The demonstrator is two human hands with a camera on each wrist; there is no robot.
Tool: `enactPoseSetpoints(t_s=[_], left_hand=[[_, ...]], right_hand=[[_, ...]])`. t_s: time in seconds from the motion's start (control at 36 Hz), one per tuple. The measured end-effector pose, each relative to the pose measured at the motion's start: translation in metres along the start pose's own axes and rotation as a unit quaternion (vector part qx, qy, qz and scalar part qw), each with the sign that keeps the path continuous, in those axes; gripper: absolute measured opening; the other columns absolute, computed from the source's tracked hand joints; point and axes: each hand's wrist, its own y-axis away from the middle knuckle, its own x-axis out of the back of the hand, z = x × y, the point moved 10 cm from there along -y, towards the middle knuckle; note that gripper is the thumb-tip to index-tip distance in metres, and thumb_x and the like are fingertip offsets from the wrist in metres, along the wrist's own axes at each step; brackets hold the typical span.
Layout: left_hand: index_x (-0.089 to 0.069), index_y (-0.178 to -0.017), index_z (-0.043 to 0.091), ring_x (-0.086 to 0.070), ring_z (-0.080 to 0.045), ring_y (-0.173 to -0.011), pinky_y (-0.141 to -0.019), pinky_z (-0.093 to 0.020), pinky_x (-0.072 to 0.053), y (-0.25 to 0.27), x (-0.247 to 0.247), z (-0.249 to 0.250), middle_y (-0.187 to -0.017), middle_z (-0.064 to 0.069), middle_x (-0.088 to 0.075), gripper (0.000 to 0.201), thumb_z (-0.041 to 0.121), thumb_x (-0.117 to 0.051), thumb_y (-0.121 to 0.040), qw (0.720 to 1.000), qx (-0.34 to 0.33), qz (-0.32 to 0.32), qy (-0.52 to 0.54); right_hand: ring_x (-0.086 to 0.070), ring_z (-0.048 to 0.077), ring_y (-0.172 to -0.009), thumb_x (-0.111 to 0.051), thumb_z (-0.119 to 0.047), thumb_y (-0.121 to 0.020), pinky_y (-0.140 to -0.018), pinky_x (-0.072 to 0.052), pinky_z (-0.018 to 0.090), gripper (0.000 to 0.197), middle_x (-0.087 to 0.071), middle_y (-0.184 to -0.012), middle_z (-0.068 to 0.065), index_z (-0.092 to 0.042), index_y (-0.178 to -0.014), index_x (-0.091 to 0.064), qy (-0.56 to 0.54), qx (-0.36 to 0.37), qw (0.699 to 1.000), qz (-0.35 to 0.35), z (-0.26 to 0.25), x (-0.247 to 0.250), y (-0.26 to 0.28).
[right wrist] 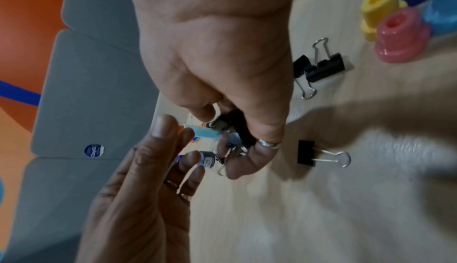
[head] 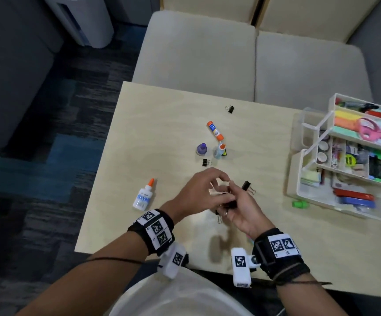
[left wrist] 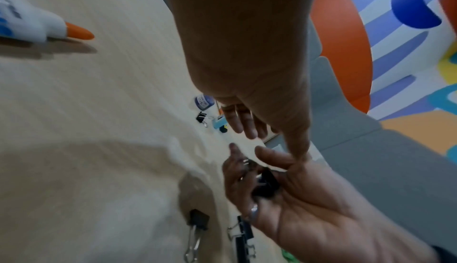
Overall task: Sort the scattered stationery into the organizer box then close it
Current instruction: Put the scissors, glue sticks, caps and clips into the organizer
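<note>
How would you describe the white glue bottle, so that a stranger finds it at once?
Start at the wooden table and go to its left edge. The white glue bottle lies there alone, left of the left hand. Only it has a white body with an orange tip.

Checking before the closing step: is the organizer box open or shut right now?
Open. The organizer box has its tiered trays fanned out, with scissors and markers exposed in the head view.

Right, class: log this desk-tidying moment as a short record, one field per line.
Right hand: holds black binder clips
Left hand: fingers relaxed above the clips, holding nothing
Organizer box: open, at the table's right side
Still loose: white glue bottle, glue stick, purple ink bottle, far binder clip
</note>
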Motion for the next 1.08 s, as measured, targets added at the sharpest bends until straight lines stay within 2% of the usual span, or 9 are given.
enactPoseSetpoints(t_s=[0.08, 0.19, 0.25, 0.39, 0.53, 0.67, 0.75, 0.89, 1.08], left_hand=[[-0.063, -0.122, 0.023, -0.063, -0.012, -0.086, -0.081, -0.035, -0.055, -0.012, 0.017, -0.028, -0.122, 0.008, -0.060, 0.033, 0.032, -0.072, -0.091, 0.994, 0.011, 0.056, -0.096], [-0.053, -0.142, 0.016, -0.056, -0.025, -0.127, -0.104, -0.039, -0.049, -0.025, 0.016, -0.077, -0.153, -0.001, -0.048, 0.050, 0.022, -0.065, -0.094, 0.969, 0.042, 0.018, -0.242], [-0.051, -0.145, 0.015, -0.051, -0.028, -0.134, -0.109, -0.038, -0.044, -0.028, 0.011, -0.086, -0.157, -0.004, -0.046, 0.053, 0.021, -0.065, -0.094, 0.960, 0.033, -0.002, -0.279], [-0.054, -0.136, 0.019, -0.060, -0.034, -0.111, -0.089, -0.042, -0.053, -0.035, 0.008, -0.089, -0.142, -0.001, -0.055, 0.047, 0.022, -0.066, -0.090, 0.954, 0.027, 0.008, -0.298], [-0.065, -0.115, 0.019, -0.064, -0.030, -0.101, -0.073, -0.040, -0.055, -0.038, 0.008, -0.084, -0.126, 0.003, -0.059, 0.030, 0.028, -0.073, -0.087, 0.953, 0.025, 0.056, -0.297], [-0.063, -0.101, 0.018, -0.062, -0.028, -0.100, -0.070, -0.039, -0.052, -0.043, 0.001, -0.072, -0.122, 0.002, -0.062, 0.022, 0.026, -0.077, -0.086, 0.955, 0.041, 0.071, -0.283], [-0.055, -0.093, 0.026, -0.059, -0.026, -0.090, -0.067, -0.039, -0.050, -0.046, -0.002, -0.070, -0.102, 0.005, -0.062, 0.017, 0.029, -0.072, -0.089, 0.955, 0.075, 0.068, -0.280], [-0.061, -0.090, 0.021, -0.061, -0.028, -0.080, -0.062, -0.035, -0.042, -0.047, -0.006, -0.065, -0.087, 0.002, -0.063, 0.010, 0.020, -0.071, -0.090, 0.951, 0.096, 0.067, -0.285], [-0.066, -0.090, 0.026, -0.067, -0.013, -0.071, -0.068, -0.035, -0.056, -0.024, -0.013, -0.047, -0.076, 0.010, -0.069, 0.011, 0.019, -0.073, -0.094, 0.963, 0.148, 0.112, -0.194]], right_hand=[[-0.059, 0.019, -0.055, -0.048, -0.029, -0.111, -0.044, -0.044, 0.022, 0.033, -0.062, -0.073, 0.009, -0.006, -0.097, -0.067, 0.004, -0.009, 1.000, -0.014, -0.004, -0.004, 0.010], [-0.053, 0.017, -0.056, -0.050, -0.028, -0.110, -0.042, -0.034, 0.021, 0.034, -0.060, -0.073, 0.007, -0.007, -0.092, -0.069, 0.031, 0.020, 0.999, -0.005, -0.013, 0.012, 0.023], [-0.052, 0.018, -0.058, -0.051, -0.030, -0.110, -0.043, -0.034, 0.022, 0.033, -0.061, -0.075, 0.008, -0.007, -0.095, -0.069, 0.036, 0.035, 0.999, 0.004, -0.016, 0.026, 0.033], [-0.055, 0.017, -0.060, -0.047, -0.036, -0.112, -0.049, -0.034, 0.024, 0.040, -0.066, -0.082, 0.010, -0.007, -0.101, -0.071, 0.044, 0.063, 0.997, 0.021, -0.021, 0.064, 0.061], [-0.059, 0.023, -0.064, -0.043, -0.037, -0.113, -0.065, -0.040, 0.036, 0.048, -0.066, -0.088, 0.015, -0.001, -0.108, -0.074, 0.002, 0.082, 0.996, 0.039, -0.018, 0.109, 0.078], [-0.059, 0.021, -0.065, -0.046, -0.030, -0.112, -0.064, -0.044, 0.034, 0.043, -0.066, -0.090, 0.016, -0.005, -0.099, -0.079, -0.015, 0.103, 0.993, 0.062, -0.019, 0.143, 0.088], [-0.058, 0.019, -0.065, -0.047, -0.023, -0.112, -0.056, -0.047, 0.027, 0.040, -0.068, -0.087, 0.014, -0.007, -0.095, -0.080, -0.011, 0.106, 0.992, 0.066, -0.021, 0.153, 0.091], [-0.059, 0.018, -0.064, -0.050, -0.016, -0.111, -0.056, -0.044, 0.026, 0.028, -0.068, -0.085, 0.013, -0.001, -0.107, -0.072, 0.008, 0.106, 0.993, 0.059, -0.027, 0.164, 0.087], [-0.060, 0.017, -0.065, -0.063, -0.013, -0.105, -0.057, -0.046, 0.024, 0.013, -0.068, -0.088, 0.017, -0.003, -0.109, -0.069, 0.015, 0.110, 0.993, 0.031, -0.046, 0.186, 0.080]])
